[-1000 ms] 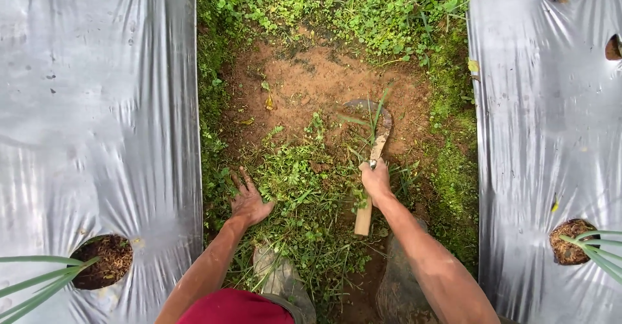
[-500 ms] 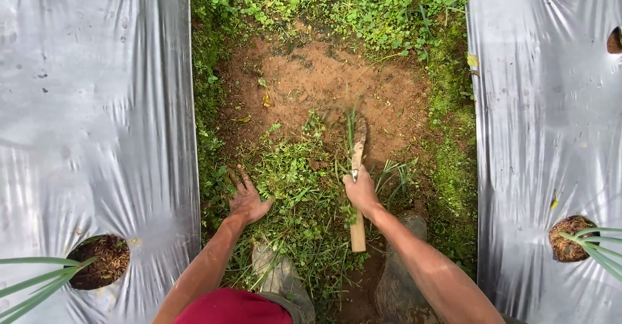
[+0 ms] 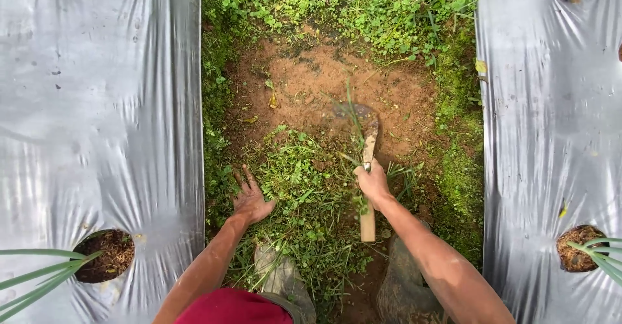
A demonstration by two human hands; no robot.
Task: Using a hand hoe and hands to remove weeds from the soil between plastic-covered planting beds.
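Note:
My right hand point(image 3: 373, 183) grips the wooden handle point(image 3: 368, 223) of a small hand hoe, whose curved metal blade point(image 3: 360, 119) rests on bare brown soil point(image 3: 324, 84) with blades of grass lying across it. My left hand point(image 3: 250, 198) lies flat, fingers spread, on a pile of cut weeds point(image 3: 304, 188) in the furrow. Both forearms reach in from the bottom edge.
Silver plastic mulch covers the raised beds at left point(image 3: 97, 116) and right point(image 3: 551, 129). Planting holes with soil and thin green leaves sit at lower left point(image 3: 103, 254) and lower right point(image 3: 580, 247). Dense green weeds point(image 3: 363, 3) fill the far furrow. My boots point(image 3: 402, 285) stand below.
My right hand has swung the hoe leftward and a little toward me, dragging grass across the soil. My left hand has stayed planted on the weeds.

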